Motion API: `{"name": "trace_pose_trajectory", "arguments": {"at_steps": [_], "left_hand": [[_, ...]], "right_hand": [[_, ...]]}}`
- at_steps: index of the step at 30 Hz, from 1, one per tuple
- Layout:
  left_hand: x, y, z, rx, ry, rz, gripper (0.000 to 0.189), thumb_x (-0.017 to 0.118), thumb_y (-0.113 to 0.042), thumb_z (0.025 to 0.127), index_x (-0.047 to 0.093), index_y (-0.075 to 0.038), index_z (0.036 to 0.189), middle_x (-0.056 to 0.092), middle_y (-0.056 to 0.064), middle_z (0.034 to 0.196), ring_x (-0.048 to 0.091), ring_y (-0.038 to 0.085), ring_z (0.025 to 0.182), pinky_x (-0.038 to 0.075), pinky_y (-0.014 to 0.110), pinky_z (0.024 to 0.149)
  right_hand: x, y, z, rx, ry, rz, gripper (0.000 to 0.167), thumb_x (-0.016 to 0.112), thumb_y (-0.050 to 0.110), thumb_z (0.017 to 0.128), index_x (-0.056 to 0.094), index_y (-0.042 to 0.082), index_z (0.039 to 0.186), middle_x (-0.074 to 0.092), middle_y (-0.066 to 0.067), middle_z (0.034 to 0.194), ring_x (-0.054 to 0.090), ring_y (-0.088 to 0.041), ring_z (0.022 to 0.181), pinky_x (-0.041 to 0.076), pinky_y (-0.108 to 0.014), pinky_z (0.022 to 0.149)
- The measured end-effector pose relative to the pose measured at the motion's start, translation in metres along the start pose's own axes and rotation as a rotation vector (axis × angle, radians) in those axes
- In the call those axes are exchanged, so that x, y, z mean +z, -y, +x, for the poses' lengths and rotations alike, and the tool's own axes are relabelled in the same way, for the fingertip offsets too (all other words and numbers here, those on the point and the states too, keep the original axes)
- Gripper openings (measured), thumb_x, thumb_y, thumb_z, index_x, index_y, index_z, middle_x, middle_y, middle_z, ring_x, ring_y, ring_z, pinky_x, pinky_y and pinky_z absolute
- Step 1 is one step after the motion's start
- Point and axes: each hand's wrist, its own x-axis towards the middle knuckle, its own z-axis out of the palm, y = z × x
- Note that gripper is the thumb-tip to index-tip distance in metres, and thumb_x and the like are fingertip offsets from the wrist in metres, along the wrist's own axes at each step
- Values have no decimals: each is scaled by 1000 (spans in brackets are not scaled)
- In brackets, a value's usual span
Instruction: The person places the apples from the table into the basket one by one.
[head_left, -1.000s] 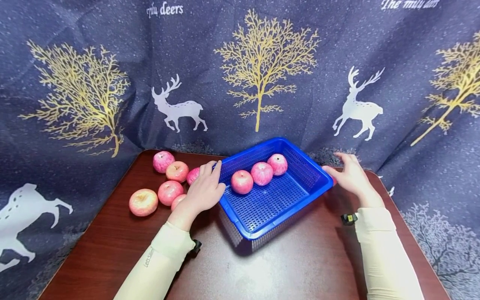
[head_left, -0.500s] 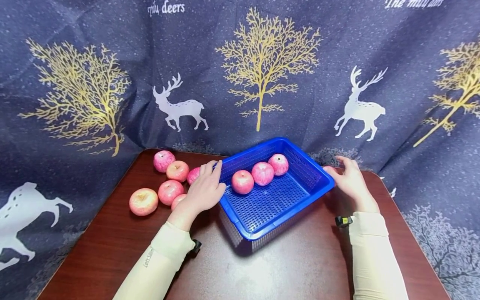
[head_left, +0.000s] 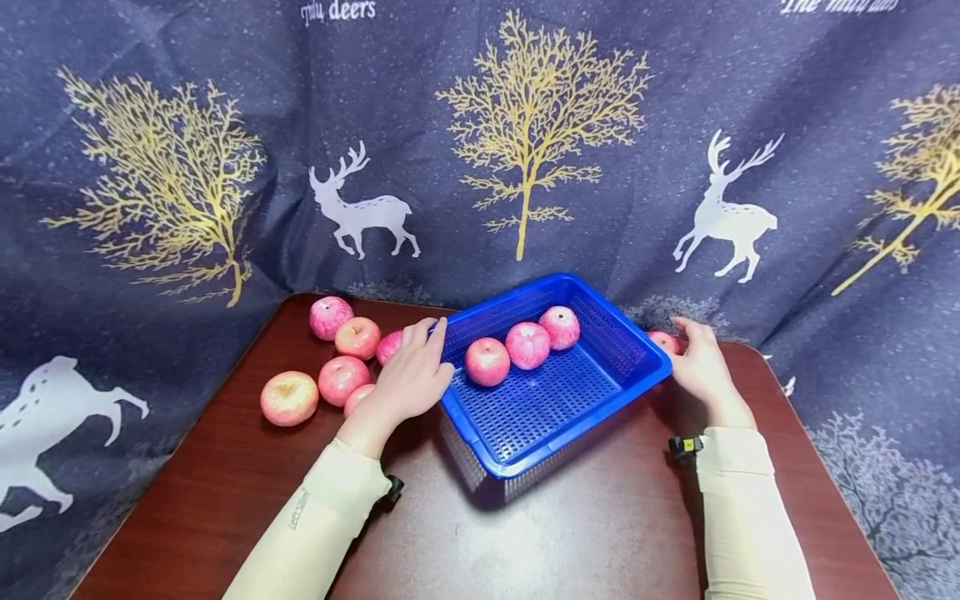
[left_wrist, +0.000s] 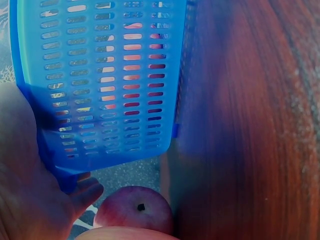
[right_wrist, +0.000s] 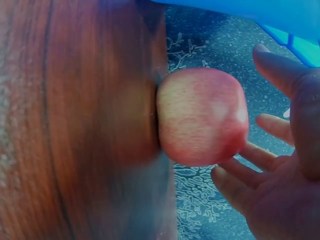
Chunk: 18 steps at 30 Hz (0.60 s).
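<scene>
In the head view a blue perforated basket (head_left: 536,412) stands mid-table, three red apples (head_left: 527,345) in a row inside it. My left hand (head_left: 411,375) grips its left rim; the left wrist view shows the hand at the corner of the basket wall (left_wrist: 110,90), fingertips emerging below. Beyond the basket's right end sits a single apple (head_left: 663,342), partly covered by the rim and my right hand (head_left: 705,367). Up close in the right wrist view, this apple (right_wrist: 200,117) rests on the table while the right hand's spread fingers (right_wrist: 232,187) reach around its side, fingertips right at its skin.
Several more apples (head_left: 344,379) lie on the table left of the basket, some partly hidden by the left hand. The brown wooden table (head_left: 585,533) ends at a dark blue curtain (head_left: 465,183) printed with deer and trees.
My right hand has come slightly lower and inward, and more of the apple beside it shows now. The left hand and the basket stay in place; the view shifts slightly.
</scene>
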Motion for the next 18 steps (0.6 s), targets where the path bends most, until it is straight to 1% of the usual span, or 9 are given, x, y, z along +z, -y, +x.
{"name": "trace_pose_trajectory", "arguments": {"at_steps": [6, 12, 18], "left_hand": [[-1, 0, 0, -6, 9, 5, 76, 56, -20, 103, 34, 6, 171, 36, 28, 171, 33, 45, 156, 37, 58, 126], [-1, -1, 1, -16, 19, 8, 76, 56, -21, 103, 34, 5, 171, 36, 28, 171, 34, 45, 156, 38, 58, 126], [0, 0, 1, -17, 15, 12, 76, 56, -21, 103, 35, 6, 170, 36, 27, 171, 35, 44, 156, 39, 58, 125]], "right_hand": [[5, -8, 2, -41, 30, -47, 71, 77, 18, 96, 50, -15, 153, 49, -44, 147, 46, -56, 139, 39, -71, 115], [13, -7, -2, -73, 51, -55, 69, 73, 18, 99, 47, -14, 155, 47, -46, 148, 43, -59, 143, 38, -74, 116], [18, -7, -2, -79, 69, -76, 68, 69, 20, 103, 46, -12, 158, 45, -45, 151, 43, -59, 144, 39, -72, 116]]}}
